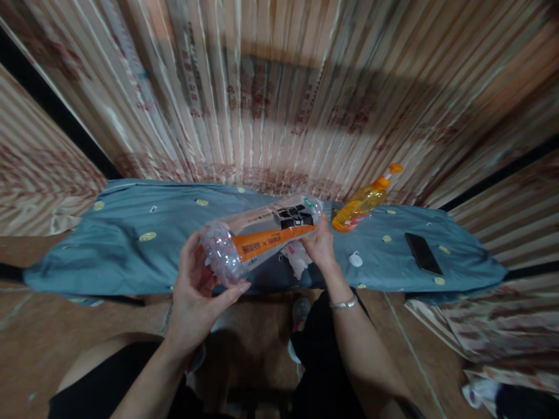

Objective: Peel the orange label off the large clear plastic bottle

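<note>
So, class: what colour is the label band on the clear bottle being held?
Orange label band, with a black patch, seen in the head view.

Bare cloth (144, 215) lies open leftward; pump bottle (364, 201) and phone (423, 253) crowd the right.

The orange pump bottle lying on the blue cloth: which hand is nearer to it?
Right. The right hand holds the cap end of the clear plastic bottle, just left of the orange pump bottle. The left hand grips the clear bottle's base, much farther left.
</note>
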